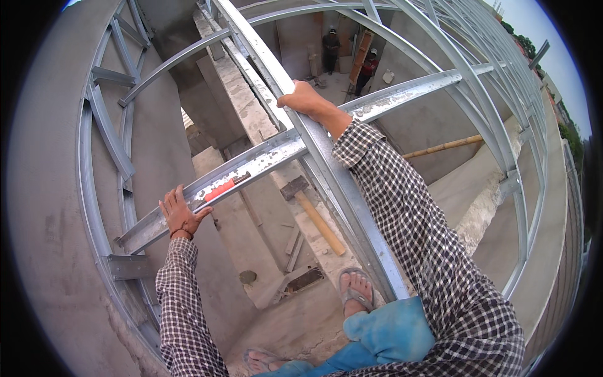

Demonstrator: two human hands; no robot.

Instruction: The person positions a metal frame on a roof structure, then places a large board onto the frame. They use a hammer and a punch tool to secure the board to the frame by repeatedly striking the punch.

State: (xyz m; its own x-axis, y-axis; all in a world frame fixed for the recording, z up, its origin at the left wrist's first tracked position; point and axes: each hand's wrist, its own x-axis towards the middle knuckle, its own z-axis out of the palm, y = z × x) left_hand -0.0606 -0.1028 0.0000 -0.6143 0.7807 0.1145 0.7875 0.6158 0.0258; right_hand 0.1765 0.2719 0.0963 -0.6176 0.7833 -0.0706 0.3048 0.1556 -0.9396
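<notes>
My left hand (179,212) rests with fingers spread on the left part of a galvanized steel cross channel (257,160). Close to its thumb, a tool with a red handle (218,191) and a dark metal end lies inside that channel; its exact kind is unclear. My right arm reaches forward, and my right hand (309,102) is closed over the upper edge of a long steel beam (342,191) that runs away from me. Its fingertips are partly hidden. A hammer (320,223) with a wooden handle lies on the concrete wall top below the channel.
My sandalled foot (355,290) stands on the narrow wall top beside the beam. Below is a deep drop to a floor, where two people (330,49) stand. Curved steel trusses (502,125) rise at right, a plastered wall (50,207) at left. A bamboo pole (443,146) crosses below.
</notes>
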